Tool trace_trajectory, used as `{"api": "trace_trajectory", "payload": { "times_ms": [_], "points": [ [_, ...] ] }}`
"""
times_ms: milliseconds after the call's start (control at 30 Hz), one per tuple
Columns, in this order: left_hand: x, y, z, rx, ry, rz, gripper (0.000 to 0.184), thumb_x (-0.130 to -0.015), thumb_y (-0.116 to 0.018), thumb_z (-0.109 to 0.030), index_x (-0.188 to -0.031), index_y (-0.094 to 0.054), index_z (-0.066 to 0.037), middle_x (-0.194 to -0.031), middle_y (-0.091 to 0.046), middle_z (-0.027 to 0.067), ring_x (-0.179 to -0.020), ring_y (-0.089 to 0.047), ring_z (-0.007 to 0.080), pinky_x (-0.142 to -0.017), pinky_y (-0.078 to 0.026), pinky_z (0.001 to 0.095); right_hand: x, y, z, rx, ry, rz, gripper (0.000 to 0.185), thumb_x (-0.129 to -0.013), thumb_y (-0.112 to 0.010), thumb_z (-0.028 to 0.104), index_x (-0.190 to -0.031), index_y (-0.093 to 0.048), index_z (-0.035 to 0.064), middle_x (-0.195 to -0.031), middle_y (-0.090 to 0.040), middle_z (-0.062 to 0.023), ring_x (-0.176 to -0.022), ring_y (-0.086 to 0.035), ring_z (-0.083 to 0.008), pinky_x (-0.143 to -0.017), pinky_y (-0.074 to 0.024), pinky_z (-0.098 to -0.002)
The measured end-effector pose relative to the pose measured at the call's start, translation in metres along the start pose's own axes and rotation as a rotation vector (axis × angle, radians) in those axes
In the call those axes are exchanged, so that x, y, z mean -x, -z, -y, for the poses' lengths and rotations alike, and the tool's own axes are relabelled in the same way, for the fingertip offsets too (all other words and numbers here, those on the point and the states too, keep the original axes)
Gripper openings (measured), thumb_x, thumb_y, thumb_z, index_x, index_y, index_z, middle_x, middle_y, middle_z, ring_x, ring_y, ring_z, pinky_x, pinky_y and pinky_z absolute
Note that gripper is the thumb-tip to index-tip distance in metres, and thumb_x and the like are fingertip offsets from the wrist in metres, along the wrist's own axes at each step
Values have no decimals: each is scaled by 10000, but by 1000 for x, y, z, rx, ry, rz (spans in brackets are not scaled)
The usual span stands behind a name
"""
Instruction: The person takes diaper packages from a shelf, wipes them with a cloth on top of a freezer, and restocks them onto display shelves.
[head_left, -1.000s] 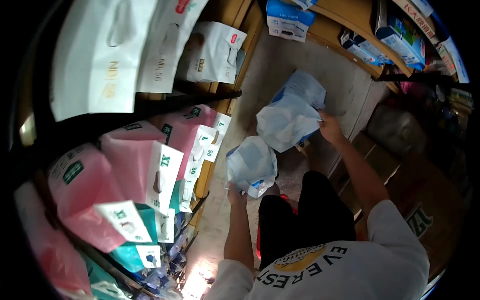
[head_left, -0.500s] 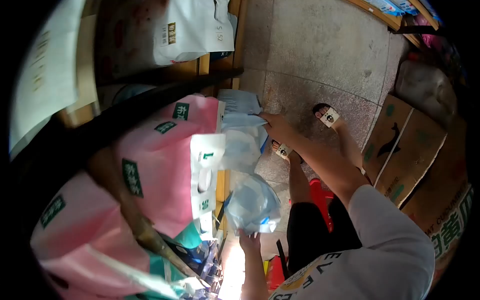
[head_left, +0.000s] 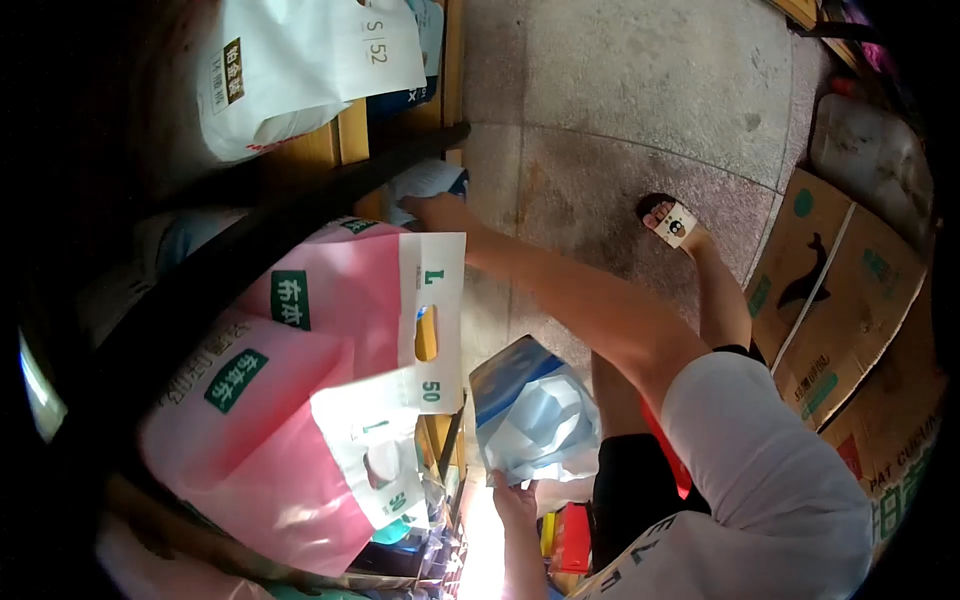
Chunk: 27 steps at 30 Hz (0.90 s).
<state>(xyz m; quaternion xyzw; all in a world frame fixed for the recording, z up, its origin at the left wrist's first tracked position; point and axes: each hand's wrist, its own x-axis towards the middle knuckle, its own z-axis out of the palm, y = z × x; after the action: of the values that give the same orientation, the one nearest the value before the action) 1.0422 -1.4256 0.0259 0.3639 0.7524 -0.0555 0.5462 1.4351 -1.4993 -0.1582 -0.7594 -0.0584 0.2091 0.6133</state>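
My left hand (head_left: 513, 498), at the lower middle, grips the lower edge of a pale blue and white plastic pack (head_left: 545, 425) with a darker blue upper side. My right hand (head_left: 436, 212) reaches across to the shelf on the left and is against another pale blue pack (head_left: 428, 180). Its fingers are mostly hidden there. Just below that arm, a pink diaper pack (head_left: 350, 270) with a white handle flap marked L 50 stands on the shelf. A second pink pack (head_left: 270, 430) with the same kind of flap stands in front of it.
A dark shelf bar (head_left: 270, 235) runs across the left. Above it sits a white pack (head_left: 310, 70) marked S 52. Cardboard boxes (head_left: 835, 290) are stacked on the right, beside a clear plastic container (head_left: 870, 150). Red items (head_left: 572, 538) lie low by my legs.
My right hand has moved left, deeper toward the shelf, from the blue plastic it held. The pack in my left hand has shifted right and turned, showing its darker blue side. My view has shifted.
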Motion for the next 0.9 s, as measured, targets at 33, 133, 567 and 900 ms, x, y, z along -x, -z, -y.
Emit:
{"api": "trace_trajectory", "payload": {
  "times_ms": [33,133,567,900],
  "points": [
    [0,-6,-1,-5,-14,47,462,-899,-441,-328,-1273,-337,-77,-1244,-430,94,-1100,-447,261,-872,-384,484,-8,-4,8,23,-7,-9,384,-721,-608,202,-1020,-551,-31,-792,-597,-237,-730,-593,-376,-610,-486,-393],
    [4,-31,-8,-10,-23,41,452,-903,-433,-320,-1270,-338,-73,-1251,-426,104,-1105,-446,263,-882,-375,480,-26,-2,27,102,35,69,341,-735,-567,176,-998,-543,-39,-826,-593,-244,-777,-583,-374,-671,-478,-394],
    [-1,-108,-47,38,-87,168,506,-898,-424,-368,-1295,-317,-72,-1263,-426,112,-1155,-413,268,-944,-341,475,13,10,-75,-149,-306,159,476,-837,-488,400,-1135,-507,29,-1123,-533,-196,-1038,-513,-328,-874,-412,-403],
    [-57,-122,-84,62,-281,413,548,-861,-485,-307,-1307,-282,-62,-1374,-280,100,-1272,-246,262,-1033,-227,500,185,-35,-101,-1683,-955,209,839,-745,-502,626,-1325,-280,63,-1236,-420,-202,-1103,-441,-290,-917,-353,-471]
  ]
}}
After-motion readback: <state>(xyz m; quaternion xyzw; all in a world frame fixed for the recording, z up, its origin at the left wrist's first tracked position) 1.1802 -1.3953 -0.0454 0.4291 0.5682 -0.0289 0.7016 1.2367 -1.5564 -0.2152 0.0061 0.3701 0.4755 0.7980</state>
